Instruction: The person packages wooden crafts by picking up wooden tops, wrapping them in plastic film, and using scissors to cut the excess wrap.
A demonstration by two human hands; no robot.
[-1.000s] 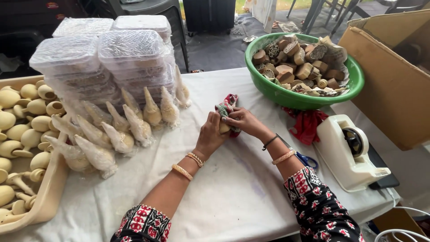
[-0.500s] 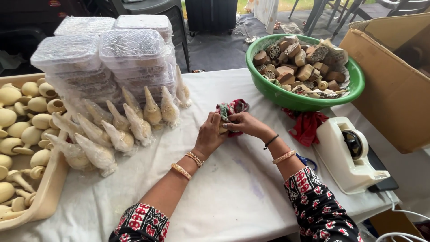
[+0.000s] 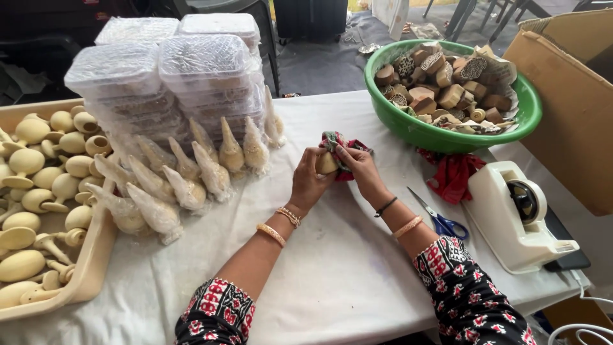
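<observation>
A white-clothed worktop (image 3: 345,268) carries stacked clear plastic boxes (image 3: 166,76), wrapped wooden cones (image 3: 185,172), a beige tray (image 3: 96,255) of wooden pieces, a green bowl (image 3: 434,137), a red cloth (image 3: 454,177), blue-handled scissors (image 3: 437,217) and a white tape dispenser (image 3: 511,214).

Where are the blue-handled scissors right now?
In the head view, the scissors lie on the white tablecloth right of the person's right forearm, between it and the cream tape dispenser, just below the red cloth.

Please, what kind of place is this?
Probably a craft packing table at a workshop or stall: a tray of wooden pieces, stacked clear plastic boxes, a green bowl of carved wooden blocks and a tape dispenser.
</observation>
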